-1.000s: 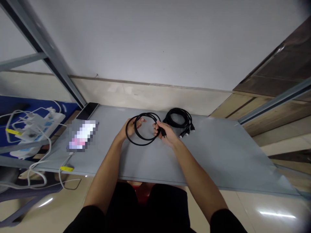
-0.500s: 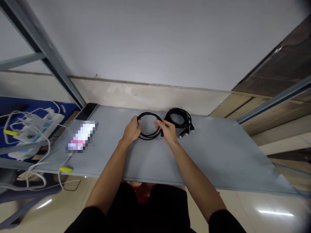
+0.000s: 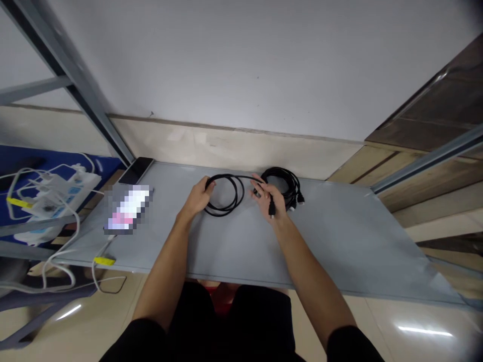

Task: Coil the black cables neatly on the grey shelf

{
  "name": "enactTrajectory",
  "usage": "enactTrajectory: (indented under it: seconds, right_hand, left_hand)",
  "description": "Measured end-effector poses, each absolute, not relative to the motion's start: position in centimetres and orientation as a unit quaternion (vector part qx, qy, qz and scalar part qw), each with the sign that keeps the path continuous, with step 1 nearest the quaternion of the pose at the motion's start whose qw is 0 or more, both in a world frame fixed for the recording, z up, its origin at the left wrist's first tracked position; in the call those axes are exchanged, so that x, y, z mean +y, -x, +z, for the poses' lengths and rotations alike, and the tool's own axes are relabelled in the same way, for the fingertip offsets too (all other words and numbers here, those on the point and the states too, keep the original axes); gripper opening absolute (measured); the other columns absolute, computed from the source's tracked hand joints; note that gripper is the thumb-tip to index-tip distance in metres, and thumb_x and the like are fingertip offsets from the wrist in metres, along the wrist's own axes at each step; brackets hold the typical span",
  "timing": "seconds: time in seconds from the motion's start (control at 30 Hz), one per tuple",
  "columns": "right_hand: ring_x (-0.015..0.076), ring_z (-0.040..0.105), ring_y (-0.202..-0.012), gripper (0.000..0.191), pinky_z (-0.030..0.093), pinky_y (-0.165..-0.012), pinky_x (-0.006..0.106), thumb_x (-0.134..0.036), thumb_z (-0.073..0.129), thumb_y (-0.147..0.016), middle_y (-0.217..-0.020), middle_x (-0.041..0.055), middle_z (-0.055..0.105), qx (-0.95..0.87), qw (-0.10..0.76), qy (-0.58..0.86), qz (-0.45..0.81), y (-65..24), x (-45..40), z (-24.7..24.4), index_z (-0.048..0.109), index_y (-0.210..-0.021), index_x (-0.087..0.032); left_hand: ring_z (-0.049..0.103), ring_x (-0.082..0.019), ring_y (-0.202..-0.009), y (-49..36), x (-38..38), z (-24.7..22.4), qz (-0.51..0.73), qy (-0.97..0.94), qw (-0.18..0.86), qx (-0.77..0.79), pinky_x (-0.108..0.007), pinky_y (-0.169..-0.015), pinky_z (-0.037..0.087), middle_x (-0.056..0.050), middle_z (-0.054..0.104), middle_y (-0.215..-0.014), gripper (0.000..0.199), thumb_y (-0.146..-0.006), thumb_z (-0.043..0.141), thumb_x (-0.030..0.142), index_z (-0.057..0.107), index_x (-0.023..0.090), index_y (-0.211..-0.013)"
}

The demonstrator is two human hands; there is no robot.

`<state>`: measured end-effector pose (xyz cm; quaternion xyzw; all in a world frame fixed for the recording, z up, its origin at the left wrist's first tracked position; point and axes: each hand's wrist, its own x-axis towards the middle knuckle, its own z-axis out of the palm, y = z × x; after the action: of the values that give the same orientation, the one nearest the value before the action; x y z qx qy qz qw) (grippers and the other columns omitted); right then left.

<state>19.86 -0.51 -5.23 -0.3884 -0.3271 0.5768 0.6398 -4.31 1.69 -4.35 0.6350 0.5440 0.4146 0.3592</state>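
Observation:
A black cable (image 3: 225, 213) with an HDMI-like plug (image 3: 272, 208) is wound in loose loops above the grey shelf (image 3: 234, 251). My left hand (image 3: 198, 196) is closed round the left side of the loops. The cable's free end runs right to my right hand (image 3: 269, 198), which holds it near the plug between thumb and fingers; the plug hangs down over the palm. Just behind and right of that hand lies a bundle of coiled black cables (image 3: 290, 178), their plugs toward the front right. My right hand hides part of this bundle.
At the left of the shelf lie a dark phone (image 3: 136, 171) and a device with a lit, pixelated screen (image 3: 130, 208). Beyond them, white power strips (image 3: 71, 193) carry tangled white cords. A wall (image 3: 234, 146) borders the back, and metal posts (image 3: 94, 113) stand at the sides.
My right hand has moved right with the cable's plug end, drawing a length out of the loops. My left hand has shifted slightly left, still holding the loops.

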Motion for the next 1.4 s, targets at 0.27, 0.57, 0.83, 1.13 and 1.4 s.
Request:
enactTrajectory:
  seconds: [0.27, 0.57, 0.83, 1.13, 1.4]
  right_hand:
    - [0.0162, 0.068, -0.071, 0.05, 0.046, -0.051, 0.025, -0.061, 0.078, -0.079, -0.109, 0.0009, 0.076, -0.358, 0.585, 0.424, 0.592, -18.1, -0.9, -5.5, 0.063, -0.118, -0.033]
    - [0.0068, 0.041, -0.049, 0.054, 0.039, -0.044, 0.022, -0.06, 0.086, -0.077, -0.07, -0.0075, 0.053, -0.394, 0.532, 0.422, 0.62, -20.9, -1.2, -3.9, 0.075, -0.118, -0.026]
    - [0.0076, 0.036, -0.042, 0.055, 0.028, -0.034, 0.022, -0.072, 0.084, -0.073, -0.056, -0.0081, 0.046, -0.475, 0.498, 0.486, 0.539, -19.0, -1.4, -5.0, 0.058, -0.075, -0.023]
    - [0.0218, 0.076, -0.08, 0.052, 0.062, -0.074, 0.035, -0.068, 0.088, -0.069, -0.08, 0.0024, 0.073, -0.448, 0.55, 0.499, 0.498, -18.7, -0.3, -7.1, 0.064, -0.082, -0.023]
    - [0.0209, 0.078, -0.083, 0.053, 0.061, -0.068, 0.031, -0.065, 0.091, -0.07, -0.091, 0.0054, 0.08, -0.371, 0.577, 0.47, 0.555, -18.0, -0.5, -6.9, 0.061, -0.083, -0.024]
  left_hand:
    - [0.051, -0.012, -0.066, 2.9, 0.5, -3.2, 0.398, -0.514, 0.66, 0.377, -0.024, -0.061, 0.039, 0.002, 0.056, -0.076, 0.032, -0.078, 0.069, 0.029, 0.071, 0.017, -0.108]
    - [0.068, -0.017, -0.083, 5.2, -0.2, -1.8, 0.288, -0.616, 0.624, 0.384, -0.028, -0.073, 0.054, -0.005, 0.072, -0.087, 0.047, -0.08, 0.087, 0.055, 0.076, 0.016, -0.103]
    - [0.062, -0.014, -0.066, 1.9, -0.1, -3.5, 0.355, -0.63, 0.532, 0.44, -0.029, -0.065, 0.054, -0.004, 0.067, -0.085, 0.052, -0.095, 0.065, 0.067, 0.07, 0.016, -0.102]
    - [0.031, -0.005, -0.049, 1.0, 0.4, -3.4, 0.498, -0.476, 0.557, 0.464, -0.017, -0.043, 0.025, 0.005, 0.047, -0.077, 0.024, -0.108, 0.054, 0.037, 0.067, 0.018, -0.116]
    - [0.039, -0.006, -0.048, 0.6, 0.1, -2.7, 0.492, -0.475, 0.539, 0.492, -0.017, -0.04, 0.033, 0.004, 0.05, -0.08, 0.018, -0.106, 0.049, 0.022, 0.066, 0.02, -0.106]
